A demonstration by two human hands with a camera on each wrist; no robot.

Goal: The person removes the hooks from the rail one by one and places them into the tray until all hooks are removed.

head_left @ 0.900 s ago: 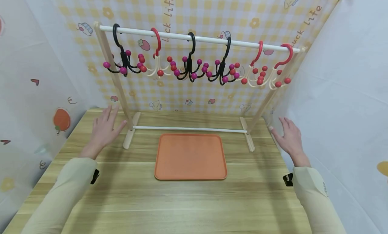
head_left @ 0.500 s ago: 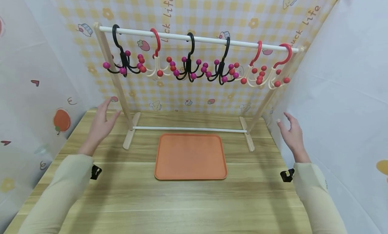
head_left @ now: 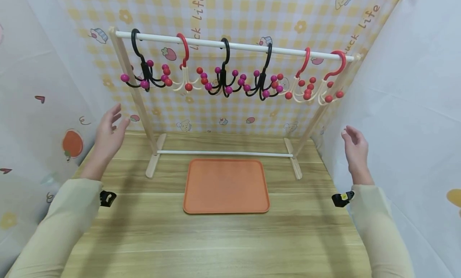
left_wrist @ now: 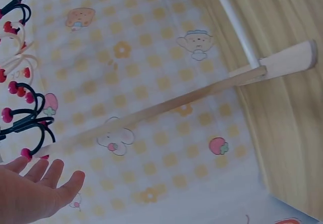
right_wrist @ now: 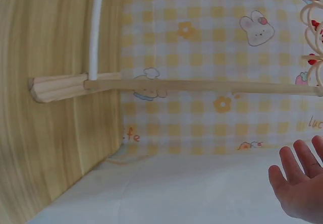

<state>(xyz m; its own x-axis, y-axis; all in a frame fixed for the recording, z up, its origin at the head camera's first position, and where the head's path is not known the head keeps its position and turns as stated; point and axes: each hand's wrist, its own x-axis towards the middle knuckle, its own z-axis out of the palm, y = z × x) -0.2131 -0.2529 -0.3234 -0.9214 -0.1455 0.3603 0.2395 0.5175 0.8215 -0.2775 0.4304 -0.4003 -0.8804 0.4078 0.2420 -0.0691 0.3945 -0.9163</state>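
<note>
A wooden rack [head_left: 138, 98] with a white top rod [head_left: 248, 47] carries several multi-arm hook hangers. Three are black with magenta balls, such as the black hanger [head_left: 145, 71] at the left end; the other three, like the cream hanger [head_left: 185, 76], have red hooks and red balls. My left hand [head_left: 108, 135] is raised outside the rack's left post, fingers loosely bent, holding nothing. Outside the right post, my right hand [head_left: 355, 152] is lifted too, its fingers relaxed around nothing. Both palms show in the wrist views, the left hand [left_wrist: 38, 193] near the black hanger's balls.
An orange tray [head_left: 226, 186] lies on the wood-grain table [head_left: 223, 246] in front of the rack. A white lower rod [head_left: 225, 153] joins the rack's feet. Behind hangs a yellow checked cloth [head_left: 223, 118], and white sheets [head_left: 407, 110] close off both sides.
Both hands have risen from low beside the rack's base. The left hand has moved up and outward to the left, the right hand up and outward to the right. Hangers and tray stay put.
</note>
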